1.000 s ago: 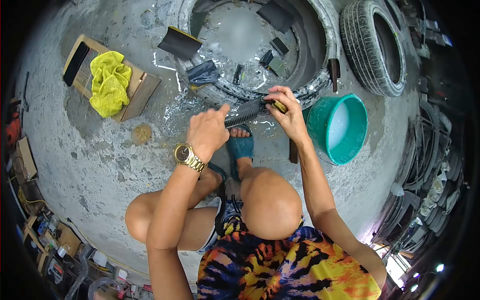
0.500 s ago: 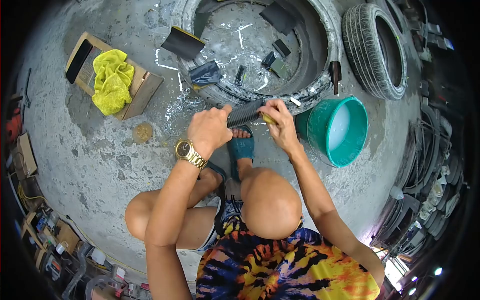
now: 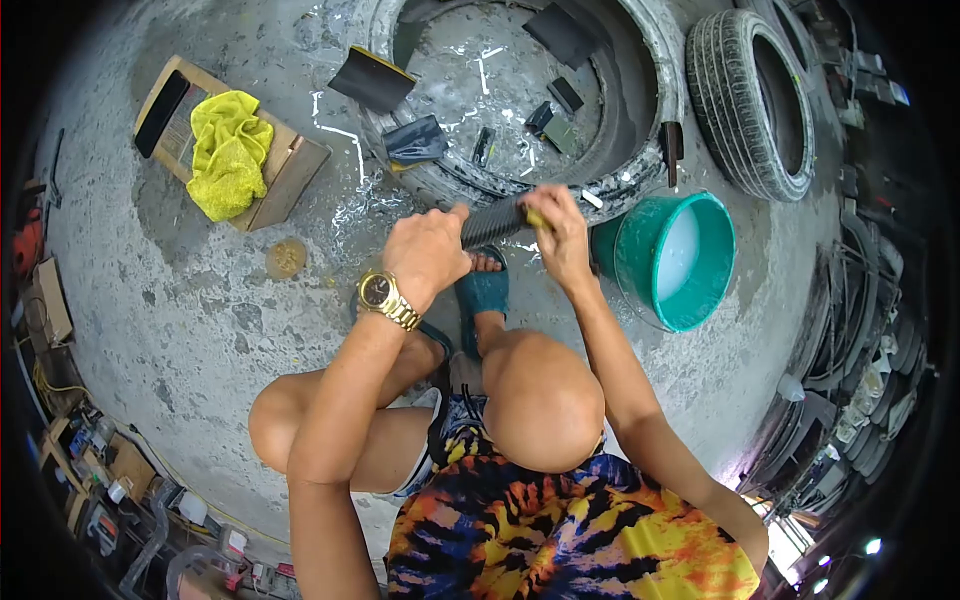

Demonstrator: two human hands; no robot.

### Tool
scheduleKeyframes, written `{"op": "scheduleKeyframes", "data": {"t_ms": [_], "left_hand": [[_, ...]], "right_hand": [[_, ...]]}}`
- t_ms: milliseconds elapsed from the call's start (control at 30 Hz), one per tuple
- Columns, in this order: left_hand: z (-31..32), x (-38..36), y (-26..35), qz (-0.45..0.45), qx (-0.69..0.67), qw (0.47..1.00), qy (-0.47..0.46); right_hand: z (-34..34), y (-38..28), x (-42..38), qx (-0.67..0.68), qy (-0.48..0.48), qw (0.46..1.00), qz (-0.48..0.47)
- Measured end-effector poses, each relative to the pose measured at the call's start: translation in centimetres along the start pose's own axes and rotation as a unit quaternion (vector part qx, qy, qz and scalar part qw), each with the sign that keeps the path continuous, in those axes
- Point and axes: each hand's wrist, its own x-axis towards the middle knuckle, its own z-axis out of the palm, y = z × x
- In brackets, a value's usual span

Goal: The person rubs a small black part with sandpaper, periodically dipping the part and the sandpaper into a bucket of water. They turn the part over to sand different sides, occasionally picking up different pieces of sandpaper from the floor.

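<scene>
In front of my feet, my left hand [image 3: 428, 250] grips one end of a dark ribbed bar-shaped piece [image 3: 492, 223]. A watch with a gold band is on that wrist. My right hand [image 3: 562, 235] is at the other end of the piece, fingers pinched round a small yellowish pad [image 3: 537, 217] that sits right against the ribbed surface. Its fingertips are smeared by motion. Just beyond both hands lies a large tire [image 3: 655, 100] on its side, wet with whitish streaks. Sheets of black sandpaper [image 3: 372, 80] and a bluish-black sheet [image 3: 415, 141] rest on its near left rim.
A green bucket [image 3: 622, 250] with milky liquid stands right of my right hand. Another tire [image 3: 722, 105] is behind it. At left, a wooden box [image 3: 290, 185] carries a yellow-green cloth [image 3: 228, 155] and a black phone [image 3: 163, 118]. Several small dark blocks [image 3: 565, 95] lie inside the large tire.
My right hand has shifted slightly up and away along the ribbed piece with the pad, and is blurred. My left hand keeps its grip. The whole view has shifted a little.
</scene>
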Motion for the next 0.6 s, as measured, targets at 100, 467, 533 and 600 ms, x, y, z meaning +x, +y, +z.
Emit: {"op": "scheduleKeyframes", "data": {"t_ms": [100,467,533,600], "left_hand": [[0.0,0.0,-0.1,-0.007,0.001,1.0,0.0],[0.4,-0.2,-0.2,-0.008,-0.006,1.0,0.003],[0.5,-0.3,-0.2,-0.005,-0.009,1.0,-0.003],[0.2,0.1,-0.7,-0.005,-0.008,1.0,0.004]], "right_hand": [[0.7,-0.5,0.0,-0.021,0.05,0.998,-0.015],[1.0,-0.2,-0.9,0.021,0.023,0.999,0.024],[1.1,-0.8,0.5,0.005,0.072,0.997,0.024],[1.8,-0.4,-0.9,0.02,0.079,0.997,0.014]]}}
